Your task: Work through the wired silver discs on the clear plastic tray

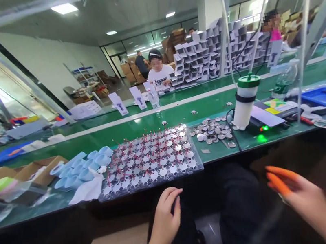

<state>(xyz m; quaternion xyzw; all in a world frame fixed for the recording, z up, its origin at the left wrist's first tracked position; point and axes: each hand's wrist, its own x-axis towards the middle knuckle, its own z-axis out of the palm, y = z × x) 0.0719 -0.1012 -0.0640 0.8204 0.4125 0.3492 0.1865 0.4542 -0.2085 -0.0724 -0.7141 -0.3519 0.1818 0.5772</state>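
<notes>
Long factory hall, a co-worker (158,74) seated across a double assembly line, grey-white cartons (198,54) stacked behind. Near line: a green-topped workbench (213,145), crowded along its length. Its near edge carries a clear tray (151,183) holding rows of silver discs with red leads (152,160), the tray's front corner close to the bench edge, so a passing forearm or sleeve could catch it and spill or tangle the leads. To its right, a loose pile of metal discs (210,130) lies unconfined on the green surface; a knock could scatter them, and a few stray ones lie apart already. A white cylindrical dispenser with a green cap (245,100) stands upright just beyond, a black cable (230,128) curving past the pile: a snagged cable could tip it. To the tray's left, pale blue cups (84,171) and a crumpled white cloth (88,189) sit touching each other. Both hands are below the bench edge, over dark clothing, apart from each other. Left hand (167,216) is nearest the tray, wrist low, fingers (174,194) loosely curled together, nothing visible in them. Right hand (305,198) reaches inward from the lower right, fingers held together and extended, two tips covered by orange finger cots (277,182), nothing visibly held.
</notes>
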